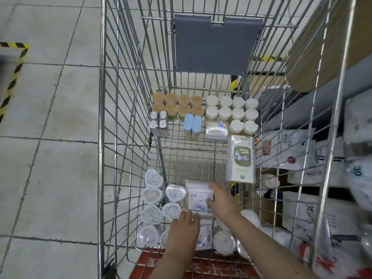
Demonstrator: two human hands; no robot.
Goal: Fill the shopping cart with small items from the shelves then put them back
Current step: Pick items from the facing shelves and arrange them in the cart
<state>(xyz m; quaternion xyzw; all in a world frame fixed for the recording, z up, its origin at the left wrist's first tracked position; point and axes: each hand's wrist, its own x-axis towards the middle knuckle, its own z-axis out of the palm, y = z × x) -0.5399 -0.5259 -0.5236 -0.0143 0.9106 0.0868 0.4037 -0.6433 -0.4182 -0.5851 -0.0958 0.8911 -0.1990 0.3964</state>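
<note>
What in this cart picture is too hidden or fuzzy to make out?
Head view:
- Flat packet held by both hands: the right hand covers its right edge, the left hand its near edge.
- Round tubs near the cart's near end: partly behind the right forearm.
- Shelf bags on the right: blurred and crossed by the cart wires.
- Green-labelled pack: print too small to read.

Open-topped toothpick jars (177, 105): eight
White-lidded jars (234, 111): ten — far end
Blue-capped tubes (192, 125): two
Silver boxes (158, 122): two
</note>
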